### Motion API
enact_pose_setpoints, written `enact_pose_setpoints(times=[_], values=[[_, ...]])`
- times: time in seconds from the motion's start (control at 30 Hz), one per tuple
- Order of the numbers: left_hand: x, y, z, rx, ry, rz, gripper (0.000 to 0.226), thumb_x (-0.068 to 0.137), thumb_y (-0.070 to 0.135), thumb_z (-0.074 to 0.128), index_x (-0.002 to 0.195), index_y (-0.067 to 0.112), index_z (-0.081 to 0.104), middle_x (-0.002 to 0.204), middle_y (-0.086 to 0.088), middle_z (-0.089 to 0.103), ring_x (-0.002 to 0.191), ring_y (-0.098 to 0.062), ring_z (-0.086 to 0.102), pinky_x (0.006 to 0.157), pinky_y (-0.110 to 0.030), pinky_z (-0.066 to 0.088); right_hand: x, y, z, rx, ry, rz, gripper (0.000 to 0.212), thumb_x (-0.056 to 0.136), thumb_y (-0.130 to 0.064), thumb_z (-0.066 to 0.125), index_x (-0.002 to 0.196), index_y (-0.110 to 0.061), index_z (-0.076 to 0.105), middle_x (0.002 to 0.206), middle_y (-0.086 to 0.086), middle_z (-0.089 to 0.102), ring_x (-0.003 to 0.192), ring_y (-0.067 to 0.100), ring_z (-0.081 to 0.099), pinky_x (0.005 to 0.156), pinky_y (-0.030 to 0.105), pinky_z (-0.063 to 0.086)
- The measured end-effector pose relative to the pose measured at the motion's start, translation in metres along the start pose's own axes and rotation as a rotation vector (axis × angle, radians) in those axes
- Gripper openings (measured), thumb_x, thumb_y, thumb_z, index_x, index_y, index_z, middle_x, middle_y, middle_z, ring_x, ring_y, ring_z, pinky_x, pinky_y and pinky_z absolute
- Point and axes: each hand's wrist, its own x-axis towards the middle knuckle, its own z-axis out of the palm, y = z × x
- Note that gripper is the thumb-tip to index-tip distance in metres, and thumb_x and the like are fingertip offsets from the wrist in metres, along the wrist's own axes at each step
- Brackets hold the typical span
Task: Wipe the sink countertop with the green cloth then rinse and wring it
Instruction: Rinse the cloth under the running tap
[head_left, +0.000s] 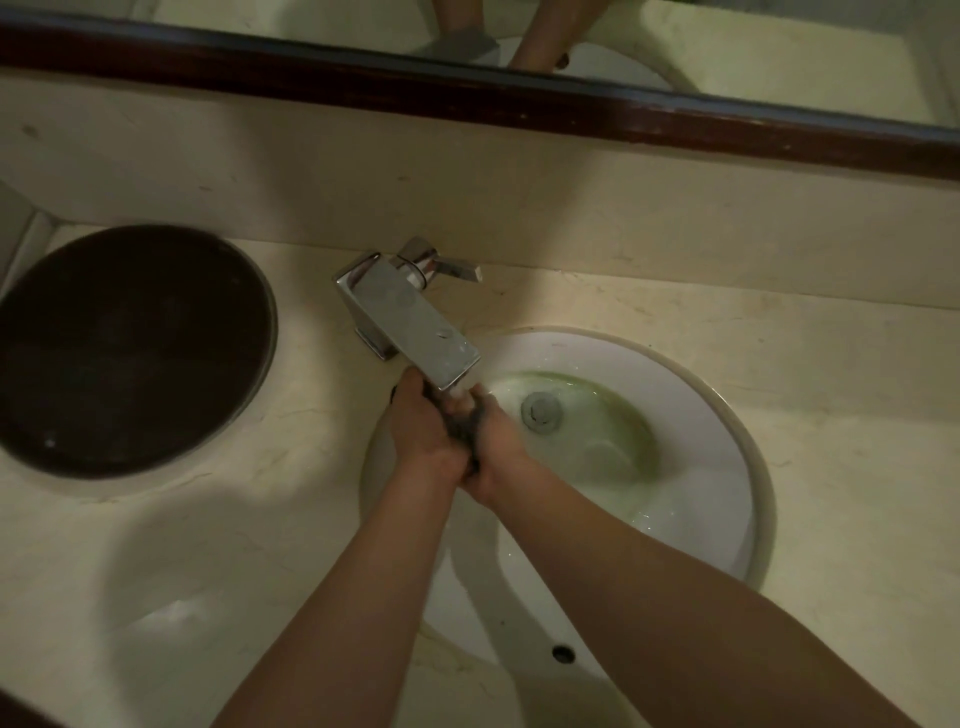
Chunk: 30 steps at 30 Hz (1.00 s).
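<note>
Both hands are pressed together over the white sink basin (691, 415), right under the chrome faucet spout (410, 322). My left hand (423, 431) and my right hand (498, 452) squeeze a dark, bunched-up cloth (460, 423) between them; only a narrow strip of it shows. Water runs from the spout onto the cloth and fingers. Greenish water pools in the basin around the metal drain (541, 410). The cream countertop (208, 545) surrounds the basin.
The faucet lever (452, 267) points right behind the spout. A round dark brown tray (124, 348) lies on the counter at left. A mirror with a dark wooden frame (467, 98) runs along the back wall. An overflow hole (561, 653) marks the basin's near wall.
</note>
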Motion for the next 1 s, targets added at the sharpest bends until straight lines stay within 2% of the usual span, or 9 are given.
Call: enact_pose_setpoints(times=[0.1, 0.23, 0.33, 0.47, 0.57, 0.63, 0.73, 0.93, 1.0], values=[[0.003, 0.0, 0.001, 0.113, -0.047, 0.066, 0.037, 0.084, 0.02, 0.041, 0.049, 0.016, 0.031, 0.038, -0.001, 0.027, 0.037, -0.018, 0.023, 0.053, -0.029, 0.032, 0.011, 0.0, 0.0, -0.059, 0.155, -0.077, 0.034, 0.092, -0.03, 0.043, 0.068, -0.02, 0.064, 0.067, 0.003, 0.064, 0.064, 0.021, 0.062, 0.058, 0.024, 0.047], [0.005, 0.0, 0.003, 0.22, -0.103, 0.106, 0.029, 0.083, 0.013, 0.042, 0.057, 0.015, 0.03, 0.038, 0.001, 0.03, 0.034, -0.015, 0.03, 0.046, -0.02, 0.033, 0.01, -0.009, -0.008, -0.145, 0.108, -0.088, 0.023, 0.09, -0.026, 0.04, 0.087, -0.019, 0.061, 0.088, 0.007, 0.062, 0.074, 0.02, 0.058, 0.063, 0.023, 0.04], [0.005, 0.0, 0.004, 0.266, -0.184, 0.109, 0.031, 0.091, -0.001, 0.043, 0.065, 0.015, 0.036, 0.048, 0.007, 0.046, 0.044, -0.007, 0.045, 0.05, -0.018, 0.042, 0.012, -0.015, -0.019, -0.273, 0.05, -0.128, 0.01, 0.09, -0.02, 0.053, 0.09, -0.017, 0.063, 0.079, -0.001, 0.06, 0.064, 0.014, 0.055, 0.062, 0.025, 0.045], [-0.005, -0.007, 0.013, 0.258, -0.218, 0.032, 0.039, 0.093, 0.021, 0.045, 0.054, 0.016, 0.038, 0.044, 0.002, 0.036, 0.038, -0.014, 0.035, 0.058, -0.031, 0.04, 0.012, -0.015, -0.027, -0.102, 0.035, -0.051, 0.022, 0.092, -0.021, 0.041, 0.074, -0.025, 0.052, 0.065, -0.003, 0.05, 0.053, 0.012, 0.044, 0.05, 0.022, 0.028], [-0.01, -0.008, 0.014, 0.093, -0.283, -0.1, 0.035, 0.087, 0.024, 0.043, 0.054, 0.014, 0.048, 0.046, -0.002, 0.041, 0.041, -0.018, 0.039, 0.064, -0.033, 0.041, 0.011, -0.017, -0.039, 0.081, 0.071, 0.044, 0.027, 0.088, -0.032, 0.038, 0.084, -0.024, 0.064, 0.087, 0.005, 0.07, 0.085, 0.023, 0.061, 0.083, 0.036, 0.049], [-0.013, -0.004, 0.014, 0.042, -0.35, -0.102, 0.027, 0.076, 0.029, 0.049, 0.058, 0.011, 0.059, 0.053, -0.005, 0.053, 0.054, -0.021, 0.051, 0.071, -0.034, 0.045, 0.012, -0.017, -0.049, -0.043, 0.111, 0.103, 0.044, 0.083, -0.046, 0.04, 0.108, -0.022, 0.066, 0.115, 0.009, 0.068, 0.107, 0.028, 0.059, 0.108, 0.054, 0.033], [-0.012, 0.003, 0.012, 0.09, -0.361, -0.091, 0.039, 0.087, 0.033, 0.043, 0.065, 0.009, 0.066, 0.064, -0.009, 0.065, 0.072, -0.028, 0.066, 0.085, -0.038, 0.046, 0.01, -0.017, -0.052, -0.01, 0.011, 0.191, 0.063, 0.081, -0.064, 0.04, 0.122, -0.021, 0.063, 0.125, 0.012, 0.065, 0.117, 0.033, 0.057, 0.112, 0.063, 0.021], [-0.013, 0.014, 0.006, 0.01, -0.282, -0.062, 0.035, 0.088, 0.025, 0.041, 0.064, 0.01, 0.062, 0.055, -0.008, 0.058, 0.064, -0.027, 0.06, 0.086, -0.037, 0.046, 0.0, -0.018, -0.026, 0.129, -0.15, 0.147, 0.048, 0.095, -0.053, 0.043, 0.117, -0.017, 0.065, 0.107, 0.01, 0.072, 0.111, 0.025, 0.064, 0.099, 0.034, 0.048], [-0.006, 0.026, -0.007, 0.015, -0.28, 0.041, 0.026, 0.086, 0.023, 0.047, 0.075, 0.009, 0.066, 0.069, -0.008, 0.062, 0.066, -0.024, 0.058, 0.075, -0.035, 0.046, 0.0, -0.018, -0.018, 0.021, -0.124, 0.129, 0.033, 0.099, -0.041, 0.044, 0.098, -0.018, 0.066, 0.083, 0.005, 0.075, 0.086, 0.017, 0.07, 0.078, 0.025, 0.052]])
